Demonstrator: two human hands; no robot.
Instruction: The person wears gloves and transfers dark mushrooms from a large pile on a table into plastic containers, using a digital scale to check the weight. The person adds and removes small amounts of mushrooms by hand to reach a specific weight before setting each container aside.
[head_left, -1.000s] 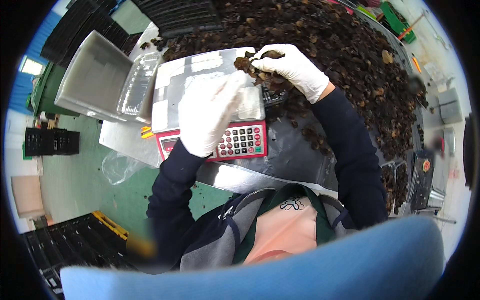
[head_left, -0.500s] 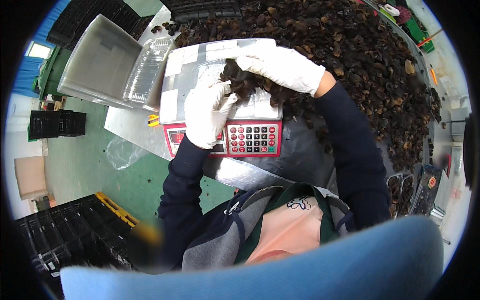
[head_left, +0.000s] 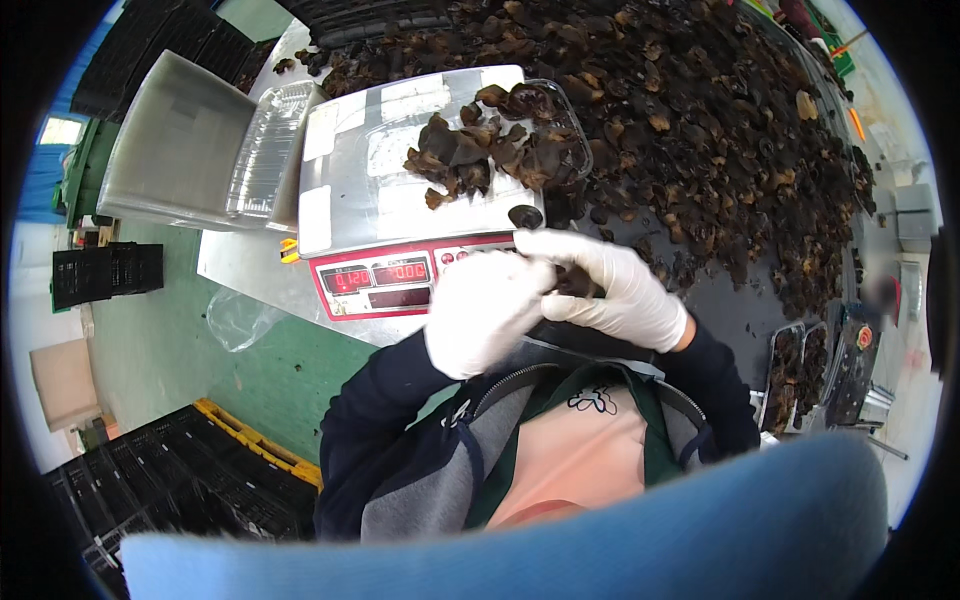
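Both my hands wear white gloves and meet in front of the scale's keypad, close to my chest. My right hand (head_left: 615,292) grips a dark wood ear mushroom (head_left: 574,281) between thumb and fingers. Against it, my left hand (head_left: 487,312) is closed, its fingertips hidden and slightly blurred. Just beyond the hands, a small dark wood ear piece (head_left: 525,216) lies near the scale's corner. The red and silver digital scale (head_left: 400,222) has its display lit. On its platform rests a clear plastic tray (head_left: 588,150), with wood ears (head_left: 455,155) heaped loosely inside.
A large heap of wood ears (head_left: 690,130) spreads over the table's far and right side. Stacked clear trays (head_left: 175,140) stand left of the scale. Filled trays (head_left: 795,370) sit at the right. Black crates (head_left: 180,480) are on the floor at lower left.
Both hands have drawn back from the tray toward my chest and come together, the right one with a wood ear. The tray's contents are now uncovered, and the whole view has shifted slightly.
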